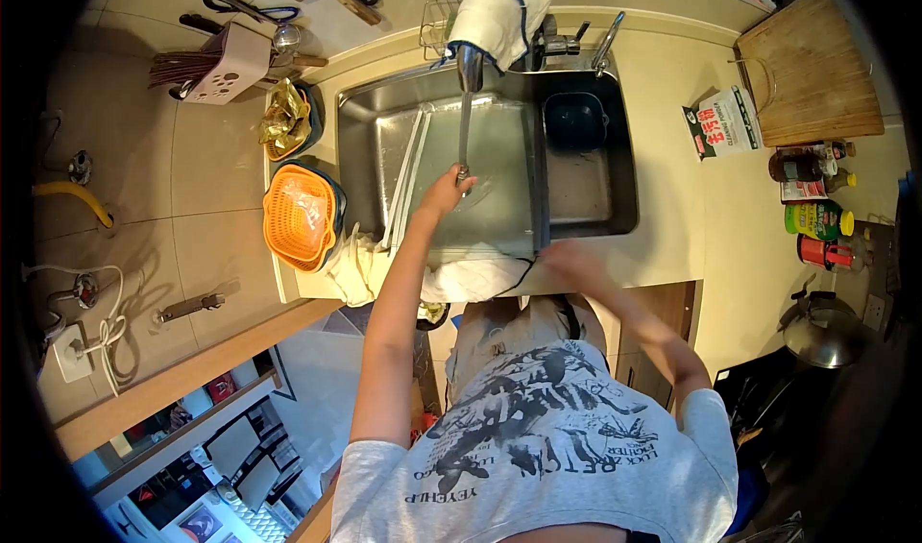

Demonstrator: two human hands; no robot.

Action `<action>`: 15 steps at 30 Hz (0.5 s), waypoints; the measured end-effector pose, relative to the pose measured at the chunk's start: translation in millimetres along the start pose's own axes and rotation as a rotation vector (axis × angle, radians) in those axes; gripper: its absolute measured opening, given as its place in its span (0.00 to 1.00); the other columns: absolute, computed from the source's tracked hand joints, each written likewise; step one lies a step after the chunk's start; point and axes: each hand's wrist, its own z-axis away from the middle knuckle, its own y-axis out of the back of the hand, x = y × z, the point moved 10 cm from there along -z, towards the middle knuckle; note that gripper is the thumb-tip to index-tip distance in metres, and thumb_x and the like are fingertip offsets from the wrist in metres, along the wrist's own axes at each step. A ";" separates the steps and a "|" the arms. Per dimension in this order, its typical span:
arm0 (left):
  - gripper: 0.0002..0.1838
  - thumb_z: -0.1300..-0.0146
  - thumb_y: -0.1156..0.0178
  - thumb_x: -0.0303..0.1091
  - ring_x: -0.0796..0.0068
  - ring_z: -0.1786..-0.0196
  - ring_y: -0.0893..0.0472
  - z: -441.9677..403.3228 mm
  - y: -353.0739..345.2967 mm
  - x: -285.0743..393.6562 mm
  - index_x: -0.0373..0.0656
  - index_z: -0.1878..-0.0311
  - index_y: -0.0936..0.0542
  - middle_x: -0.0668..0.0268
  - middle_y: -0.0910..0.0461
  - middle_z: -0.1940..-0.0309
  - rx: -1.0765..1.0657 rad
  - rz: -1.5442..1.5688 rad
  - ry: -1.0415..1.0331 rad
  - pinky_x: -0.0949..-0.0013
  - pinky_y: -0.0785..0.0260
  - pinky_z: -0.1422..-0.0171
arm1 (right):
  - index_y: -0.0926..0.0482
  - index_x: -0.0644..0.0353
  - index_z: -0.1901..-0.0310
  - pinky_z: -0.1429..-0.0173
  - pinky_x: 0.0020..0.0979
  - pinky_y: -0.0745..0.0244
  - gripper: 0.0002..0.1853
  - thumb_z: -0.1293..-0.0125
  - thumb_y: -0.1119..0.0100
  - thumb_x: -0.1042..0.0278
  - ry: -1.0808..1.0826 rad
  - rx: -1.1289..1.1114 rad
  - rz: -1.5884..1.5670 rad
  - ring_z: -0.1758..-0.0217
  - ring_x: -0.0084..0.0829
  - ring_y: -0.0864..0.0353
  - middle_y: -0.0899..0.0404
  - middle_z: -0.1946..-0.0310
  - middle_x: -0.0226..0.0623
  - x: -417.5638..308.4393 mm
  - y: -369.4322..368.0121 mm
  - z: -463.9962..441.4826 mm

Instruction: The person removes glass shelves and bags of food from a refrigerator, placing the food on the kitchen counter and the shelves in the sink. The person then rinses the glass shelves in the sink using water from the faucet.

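Note:
My left hand point(445, 193) is closed around the metal end of what looks like a pull-out faucet hose point(465, 130), which runs down from the faucet point(469, 67). Beneath it a wet, translucent panel point(499, 173), glass-like with a dark strip along its right side, lies across the sink point(360, 111). White strips point(408, 173) run along the panel's left side. My right hand point(573, 266) is smeared by motion at the sink's front edge, near a white cloth point(475, 276) with dark trim; its fingers cannot be made out.
A dark blue basin point(574, 120) sits in the sink's right part. Orange baskets point(300, 215) stand on the left. Another cloth point(499, 15) drapes over the faucet. On the right are a cleaning powder packet point(725, 123), a cutting board point(812, 68), several bottles and a pan lid point(823, 335).

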 end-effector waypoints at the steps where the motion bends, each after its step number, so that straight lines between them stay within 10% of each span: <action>1: 0.19 0.45 0.46 0.46 0.58 0.62 0.26 -5.1 -7.1 -4.2 0.41 0.57 0.32 0.54 0.25 0.67 -0.012 0.060 -0.041 0.64 0.36 0.57 | 0.27 0.59 0.60 0.51 0.37 0.35 0.12 0.49 0.48 0.69 -0.125 -0.118 -0.079 0.53 0.40 0.31 0.27 0.61 0.39 -6.3 -36.6 1.7; 3: 0.19 0.45 0.46 0.46 0.57 0.62 0.26 -6.2 -18.3 -7.9 0.41 0.58 0.32 0.55 0.25 0.68 -0.025 0.127 -0.081 0.63 0.36 0.58 | 0.28 0.59 0.59 0.49 0.36 0.36 0.14 0.49 0.48 0.68 -0.251 -0.241 -0.156 0.51 0.41 0.31 0.28 0.59 0.40 -19.2 -93.1 3.8; 5: 0.19 0.45 0.47 0.46 0.57 0.64 0.25 5.5 -2.1 15.0 0.40 0.59 0.32 0.56 0.25 0.69 0.246 0.002 -0.329 0.63 0.35 0.60 | 0.29 0.61 0.56 0.46 0.36 0.37 0.18 0.52 0.44 0.68 0.060 -0.154 0.004 0.48 0.37 0.33 0.30 0.54 0.37 -58.7 -115.8 -7.2; 15: 0.18 0.43 0.49 0.45 0.58 0.66 0.24 39.6 -7.4 23.8 0.42 0.56 0.34 0.59 0.24 0.69 0.229 0.185 -0.191 0.62 0.34 0.63 | 0.31 0.61 0.58 0.45 0.34 0.39 0.20 0.57 0.46 0.69 0.097 -0.058 0.158 0.47 0.37 0.37 0.33 0.55 0.37 -67.7 -144.6 -47.7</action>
